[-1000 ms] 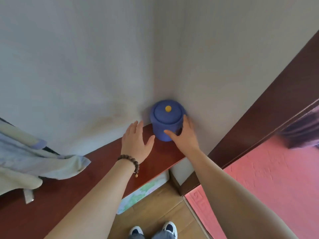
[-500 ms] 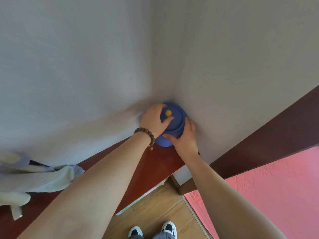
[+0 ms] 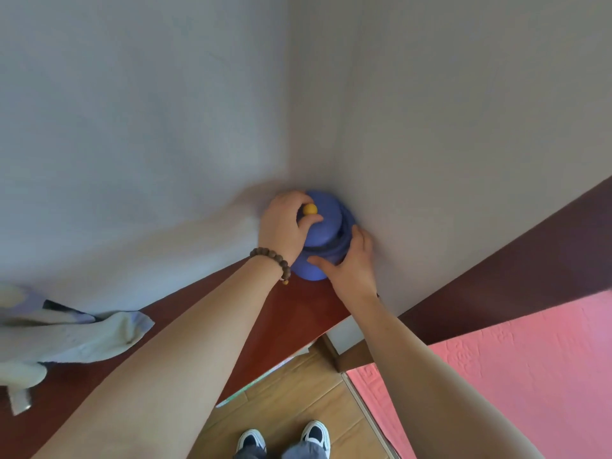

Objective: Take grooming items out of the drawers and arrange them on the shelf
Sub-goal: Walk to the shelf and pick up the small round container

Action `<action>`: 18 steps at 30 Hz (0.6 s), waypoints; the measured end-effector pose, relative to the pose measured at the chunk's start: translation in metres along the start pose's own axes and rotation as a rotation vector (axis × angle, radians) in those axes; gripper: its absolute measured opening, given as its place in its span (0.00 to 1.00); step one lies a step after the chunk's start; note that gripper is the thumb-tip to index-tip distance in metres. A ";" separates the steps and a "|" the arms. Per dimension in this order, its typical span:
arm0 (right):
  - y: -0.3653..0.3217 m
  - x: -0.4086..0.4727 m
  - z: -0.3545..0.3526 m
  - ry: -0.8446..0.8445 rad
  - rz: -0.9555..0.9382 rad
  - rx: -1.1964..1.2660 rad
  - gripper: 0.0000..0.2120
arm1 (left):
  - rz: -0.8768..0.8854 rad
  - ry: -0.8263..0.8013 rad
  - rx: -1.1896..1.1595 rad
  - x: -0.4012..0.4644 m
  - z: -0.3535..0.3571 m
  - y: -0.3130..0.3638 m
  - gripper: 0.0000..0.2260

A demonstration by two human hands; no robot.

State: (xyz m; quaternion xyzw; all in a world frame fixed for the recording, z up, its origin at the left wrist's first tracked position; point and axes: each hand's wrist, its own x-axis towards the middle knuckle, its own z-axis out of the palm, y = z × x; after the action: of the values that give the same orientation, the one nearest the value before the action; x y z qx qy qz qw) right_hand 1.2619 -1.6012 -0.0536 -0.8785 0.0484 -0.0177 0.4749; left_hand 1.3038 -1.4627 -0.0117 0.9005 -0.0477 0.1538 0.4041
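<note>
Lifting the lid (image 3: 326, 223) off the blue jar (image 3: 313, 268) looks like the step in hand, and it wants a straight pull. The jar stands on the dark red shelf (image 3: 298, 313), pushed right into the corner where the two pale walls meet. The left hand (image 3: 284, 226) has its thumb and fingers pinched around the small yellow knob (image 3: 310, 209) at the top of the lid, and the lid already sits clear of the rim, with a dark gap showing along its near edge. The right hand (image 3: 351, 260) is wrapped around the jar's body on the side next to the wall, thumb across the front, holding it down.

To do this well, I would keep the right hand firm and low on the jar so the base stays flat on the shelf while the lid comes away. The knob is small, so the pinch has little to hold; lifting straight up rather than at a tilt should stop the lid catching on the rim or slipping free. The corner leaves little room on the far side and the right, so the lid is best brought toward the person and to the left, where the shelf is open. What the jar holds cannot be seen from here.

A crumpled pale cloth (image 3: 66, 336) lies on the shelf well off to the left, apart from the jar. A beaded bracelet (image 3: 273, 261) sits on the left wrist.
</note>
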 end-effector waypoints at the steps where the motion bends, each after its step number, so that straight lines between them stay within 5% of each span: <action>1: 0.000 0.000 0.000 -0.002 0.003 0.002 0.48 | -0.003 0.025 0.000 -0.007 -0.007 0.000 0.08; 9: 0.001 -0.001 0.000 0.001 0.022 -0.027 0.49 | -0.130 0.204 0.138 -0.109 -0.042 -0.055 0.09; 18: 0.004 0.001 0.004 -0.002 0.018 -0.053 0.48 | -0.535 -0.022 0.039 -0.127 -0.005 -0.114 0.11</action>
State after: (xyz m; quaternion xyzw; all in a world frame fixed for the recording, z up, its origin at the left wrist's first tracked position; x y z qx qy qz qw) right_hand 1.2628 -1.6001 -0.0594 -0.8903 0.0563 -0.0115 0.4518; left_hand 1.2063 -1.3878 -0.1302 0.8904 0.1906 0.0326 0.4122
